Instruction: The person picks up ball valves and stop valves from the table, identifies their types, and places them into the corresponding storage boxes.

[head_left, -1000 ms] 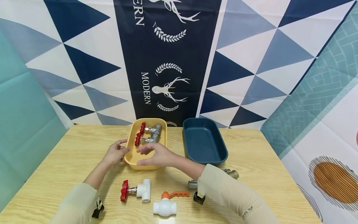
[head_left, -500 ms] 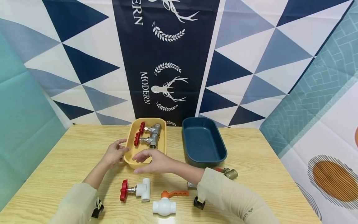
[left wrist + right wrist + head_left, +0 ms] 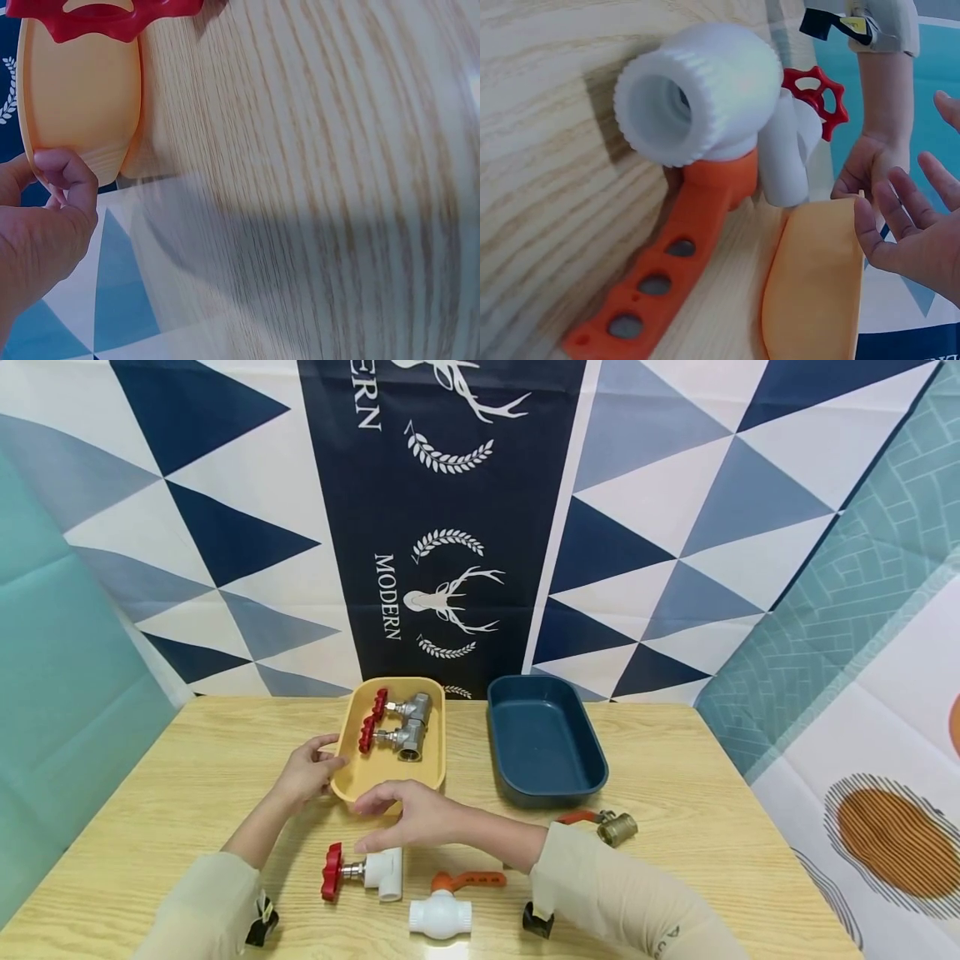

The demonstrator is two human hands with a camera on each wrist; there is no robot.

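My left hand (image 3: 303, 770) grips the left rim of a yellow plastic bin (image 3: 420, 778), thumb over the inner side; the left wrist view shows this pinch too. Inside the bin, two metal gate valves (image 3: 409, 737) with red handwheels lie one behind the other. Over the bin's front edge hovers my right hand (image 3: 414, 814), fingers spread apart and holding nothing. Just below it on the table is a white plastic valve (image 3: 385, 875) with a red handwheel, its top partly covered by that hand. Nearer me lies a white ball valve (image 3: 727, 90) with an orange lever handle (image 3: 660, 277).
A dark blue bin (image 3: 547, 735) stands right of the yellow one, against the patterned backdrop. In front of it, a brass ball valve (image 3: 618, 830) with a red handle lies partly hidden by my right sleeve (image 3: 600, 877). All rest on a wood-grain table (image 3: 690, 793).
My right hand has drawn back toward me from over the yellow bin, uncovering the nearer metal valve, and now overlaps the white handwheel valve. The left hand stays on the rim.
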